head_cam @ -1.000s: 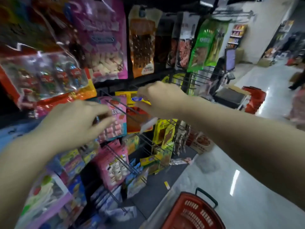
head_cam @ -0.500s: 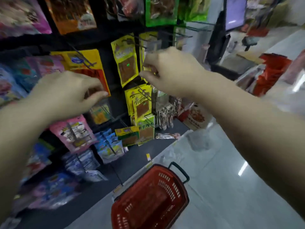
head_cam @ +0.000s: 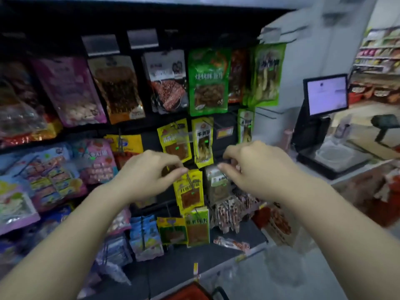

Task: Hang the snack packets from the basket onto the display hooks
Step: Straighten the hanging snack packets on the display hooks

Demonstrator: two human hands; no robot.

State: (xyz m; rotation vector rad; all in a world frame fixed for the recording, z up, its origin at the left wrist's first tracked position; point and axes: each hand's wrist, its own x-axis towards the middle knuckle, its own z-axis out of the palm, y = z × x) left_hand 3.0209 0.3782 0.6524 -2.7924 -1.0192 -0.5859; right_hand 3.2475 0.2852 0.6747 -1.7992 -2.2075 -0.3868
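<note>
since half a second ago the view has been raised: the red basket (head_cam: 190, 292) is now seen only at the bottom edge. the left hand (head_cam: 149, 176) is pinched at the top of a yellow snack packet (head_cam: 190, 191) on its hook; the right hand (head_cam: 253, 169) is curled, its hold unclear. a checkout screen (head_cam: 325, 94) stands to the right.

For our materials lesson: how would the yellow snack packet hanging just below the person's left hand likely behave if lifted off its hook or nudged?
The yellow packet looks like a thin, flat pouch, so probably floppy and light. It hangs from a hook through its top, so a nudge would likely make it swing. Its glossy film may be slippery.
</note>
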